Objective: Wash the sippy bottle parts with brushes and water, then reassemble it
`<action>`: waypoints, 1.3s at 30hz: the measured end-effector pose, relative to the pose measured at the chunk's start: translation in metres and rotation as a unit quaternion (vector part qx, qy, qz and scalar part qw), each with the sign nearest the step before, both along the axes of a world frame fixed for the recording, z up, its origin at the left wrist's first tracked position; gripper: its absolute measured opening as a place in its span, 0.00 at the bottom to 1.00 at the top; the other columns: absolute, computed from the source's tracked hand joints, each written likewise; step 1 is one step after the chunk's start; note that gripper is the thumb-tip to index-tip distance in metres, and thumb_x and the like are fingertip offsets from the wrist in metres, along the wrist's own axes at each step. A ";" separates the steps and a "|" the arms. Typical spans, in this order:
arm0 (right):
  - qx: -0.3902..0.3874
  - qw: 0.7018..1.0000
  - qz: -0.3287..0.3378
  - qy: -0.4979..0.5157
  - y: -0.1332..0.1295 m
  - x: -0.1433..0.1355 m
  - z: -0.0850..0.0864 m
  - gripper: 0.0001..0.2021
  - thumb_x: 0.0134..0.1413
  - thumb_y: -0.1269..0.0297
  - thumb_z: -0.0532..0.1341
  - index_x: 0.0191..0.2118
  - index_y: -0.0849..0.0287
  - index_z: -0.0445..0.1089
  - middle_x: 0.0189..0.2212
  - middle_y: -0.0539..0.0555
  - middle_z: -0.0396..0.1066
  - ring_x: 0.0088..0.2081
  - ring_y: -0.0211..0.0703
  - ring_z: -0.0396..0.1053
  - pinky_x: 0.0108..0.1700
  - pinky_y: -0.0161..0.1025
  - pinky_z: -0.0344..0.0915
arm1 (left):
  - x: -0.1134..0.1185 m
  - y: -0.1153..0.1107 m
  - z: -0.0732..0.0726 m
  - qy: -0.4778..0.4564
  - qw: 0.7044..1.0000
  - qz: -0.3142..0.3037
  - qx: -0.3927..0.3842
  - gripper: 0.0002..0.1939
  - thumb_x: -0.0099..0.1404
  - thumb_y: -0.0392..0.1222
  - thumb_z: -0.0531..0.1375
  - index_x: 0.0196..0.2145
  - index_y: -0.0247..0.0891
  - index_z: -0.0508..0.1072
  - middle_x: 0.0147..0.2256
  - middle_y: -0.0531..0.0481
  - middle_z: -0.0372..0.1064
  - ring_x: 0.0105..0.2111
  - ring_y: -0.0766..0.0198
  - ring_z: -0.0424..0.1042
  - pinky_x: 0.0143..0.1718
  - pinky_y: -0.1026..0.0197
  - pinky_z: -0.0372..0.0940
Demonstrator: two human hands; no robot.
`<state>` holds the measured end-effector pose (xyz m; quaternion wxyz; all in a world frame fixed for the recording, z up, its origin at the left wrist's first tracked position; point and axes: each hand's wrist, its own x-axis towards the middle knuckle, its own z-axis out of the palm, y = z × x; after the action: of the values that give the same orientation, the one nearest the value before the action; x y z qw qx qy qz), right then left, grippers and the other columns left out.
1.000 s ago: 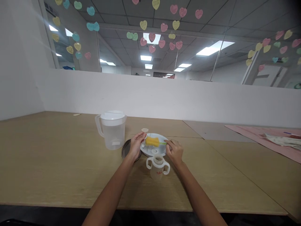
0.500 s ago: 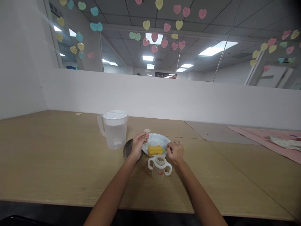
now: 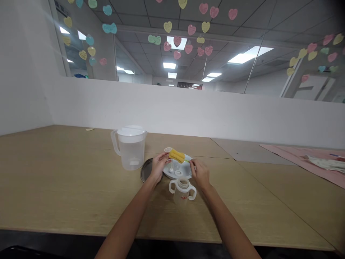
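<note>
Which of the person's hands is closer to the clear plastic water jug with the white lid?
Left. The left hand is at the white plate's near-left edge, just right of the clear plastic water jug. The right hand is beyond the plate, farther away.

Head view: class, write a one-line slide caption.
Right hand lifts a yellow sponge brush over a white plate; left hand at its rim.

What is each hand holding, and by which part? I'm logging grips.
The right hand holds the yellow sponge brush by its green handle; the left hand touches its sponge tip.
</note>
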<state>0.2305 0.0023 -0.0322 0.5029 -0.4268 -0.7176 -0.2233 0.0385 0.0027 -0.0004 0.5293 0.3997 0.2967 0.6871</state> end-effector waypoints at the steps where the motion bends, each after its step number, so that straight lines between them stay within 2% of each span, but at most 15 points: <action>1: 0.006 1.000 0.008 0.000 0.000 0.000 -0.001 0.12 0.60 0.65 0.50 0.31 0.60 0.68 0.24 0.52 0.69 0.27 0.37 0.63 0.32 0.35 0.56 | 0.000 0.001 0.000 -0.011 1.000 -0.005 0.003 0.13 0.50 0.37 0.66 0.35 0.33 0.76 0.42 0.42 0.73 0.39 0.61 0.72 0.41 0.60 0.67; 6: 0.027 0.999 0.043 -0.013 0.001 0.002 -0.003 0.10 0.58 0.66 0.53 0.31 0.59 0.71 0.24 0.52 0.71 0.23 0.34 0.64 0.29 0.33 0.58 | -0.003 0.006 0.000 -0.104 0.993 -0.058 0.011 0.07 0.53 0.34 0.64 0.33 0.33 0.75 0.37 0.45 0.73 0.40 0.64 0.71 0.48 0.61 0.64; 11: 0.069 0.996 0.049 -0.037 0.001 0.005 -0.001 0.08 0.56 0.68 0.55 0.31 0.59 0.72 0.25 0.53 0.72 0.27 0.35 0.68 0.31 0.32 0.60 | -0.005 0.011 0.001 -0.176 0.977 -0.111 0.036 0.04 0.57 0.30 0.59 0.32 0.32 0.74 0.33 0.47 0.73 0.38 0.67 0.72 0.50 0.63 0.62; 16: 0.074 0.995 -0.020 -0.062 0.002 0.006 -0.003 0.10 0.54 0.67 0.55 0.27 0.59 0.71 0.20 0.51 0.69 0.23 0.35 0.64 0.29 0.33 0.55 | -0.009 0.011 0.005 -0.207 0.973 -0.102 0.005 0.06 0.61 0.30 0.56 0.33 0.33 0.73 0.35 0.47 0.72 0.40 0.69 0.72 0.52 0.64 0.61; 19: 0.044 0.996 -0.077 -0.020 0.002 0.007 -0.005 0.10 0.52 0.68 0.54 0.24 0.60 0.69 0.19 0.51 0.66 0.23 0.35 0.61 0.27 0.33 0.52 | -0.010 0.008 0.008 -0.212 0.972 -0.098 -0.002 0.06 0.61 0.31 0.56 0.34 0.35 0.73 0.36 0.48 0.72 0.40 0.68 0.71 0.50 0.63 0.63; 21: 0.011 0.994 -0.108 0.023 0.002 0.009 -0.007 0.09 0.49 0.70 0.53 0.25 0.60 0.70 0.21 0.52 0.66 0.24 0.36 0.61 0.27 0.34 0.50 | -0.011 0.007 0.010 -0.199 0.975 -0.096 0.003 0.06 0.60 0.33 0.57 0.36 0.37 0.73 0.35 0.49 0.72 0.36 0.70 0.71 0.46 0.64 0.65; 24: -0.027 0.988 -0.144 0.055 0.005 0.012 -0.008 0.10 0.47 0.72 0.52 0.30 0.60 0.71 0.25 0.53 0.67 0.26 0.38 0.60 0.28 0.35 0.49 | -0.013 0.005 0.012 -0.139 0.989 -0.045 -0.001 0.09 0.57 0.38 0.61 0.38 0.38 0.73 0.35 0.51 0.71 0.26 0.74 0.68 0.33 0.69 0.66; 27: -0.032 0.986 -0.158 0.043 0.010 0.015 -0.009 0.13 0.49 0.72 0.51 0.34 0.61 0.72 0.27 0.55 0.68 0.28 0.40 0.59 0.31 0.36 0.50 | -0.019 0.007 0.010 -0.066 0.996 0.061 -0.026 0.16 0.53 0.45 0.63 0.40 0.38 0.72 0.37 0.51 0.71 0.19 0.77 0.62 0.19 0.71 0.58; 29: -0.028 0.986 -0.162 0.025 0.012 0.016 -0.009 0.13 0.50 0.73 0.51 0.36 0.62 0.73 0.29 0.56 0.68 0.30 0.41 0.60 0.35 0.38 0.51 | -0.025 0.008 0.007 -0.003 0.989 0.141 -0.045 0.20 0.53 0.48 0.62 0.42 0.36 0.72 0.37 0.49 0.71 0.17 0.76 0.61 0.16 0.70 0.54; 31: -0.024 0.985 -0.174 0.007 0.014 0.016 -0.009 0.13 0.50 0.73 0.52 0.36 0.60 0.74 0.29 0.56 0.68 0.32 0.42 0.60 0.39 0.41 0.50 | -0.032 0.010 0.002 0.104 0.968 0.222 -0.043 0.19 0.55 0.48 0.60 0.42 0.34 0.72 0.36 0.46 0.72 0.19 0.73 0.64 0.19 0.68 0.57; 32: -0.023 0.983 -0.182 0.000 0.014 0.017 -0.009 0.13 0.50 0.73 0.53 0.35 0.59 0.74 0.29 0.55 0.69 0.32 0.42 0.60 0.42 0.43 0.49 | -0.035 0.010 -0.001 0.176 0.948 0.265 -0.027 0.18 0.57 0.46 0.59 0.42 0.34 0.72 0.36 0.45 0.72 0.22 0.69 0.67 0.22 0.66 0.60; 33: -0.021 0.981 -0.192 -0.004 0.014 0.017 -0.009 0.13 0.50 0.73 0.53 0.35 0.58 0.74 0.30 0.55 0.69 0.33 0.42 0.60 0.44 0.45 0.47 | -0.038 0.010 -0.003 0.255 0.918 0.303 -0.001 0.16 0.58 0.45 0.57 0.41 0.34 0.73 0.37 0.44 0.72 0.26 0.66 0.69 0.28 0.64 0.62; 35: -0.016 0.978 -0.210 -0.008 0.014 0.018 -0.009 0.12 0.50 0.72 0.54 0.34 0.57 0.74 0.31 0.54 0.70 0.33 0.43 0.59 0.47 0.49 0.43 | -0.043 0.010 -0.008 0.407 0.841 0.353 0.050 0.13 0.61 0.41 0.54 0.40 0.35 0.73 0.39 0.42 0.72 0.35 0.60 0.71 0.38 0.61 0.63; 37: -0.011 0.975 -0.220 -0.007 0.014 0.020 -0.011 0.12 0.50 0.72 0.54 0.34 0.56 0.75 0.31 0.54 0.71 0.34 0.43 0.58 0.49 0.52 0.41 | -0.045 0.010 -0.012 0.527 0.770 0.356 0.056 0.13 0.62 0.38 0.51 0.41 0.36 0.73 0.41 0.41 0.71 0.40 0.57 0.70 0.41 0.60 0.61; 39: -0.009 0.975 -0.221 -0.007 0.015 0.021 -0.013 0.12 0.50 0.72 0.54 0.34 0.56 0.75 0.31 0.55 0.71 0.34 0.44 0.58 0.49 0.52 0.40 | -0.046 0.011 -0.016 0.606 0.723 0.332 0.020 0.14 0.63 0.36 0.50 0.42 0.36 0.73 0.41 0.39 0.70 0.39 0.57 0.70 0.39 0.60 0.61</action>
<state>0.2518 0.0175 -0.0448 0.4320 -0.5779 -0.6111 -0.3255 -0.0073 0.0134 -0.0164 -0.0331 0.6174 0.6542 0.4357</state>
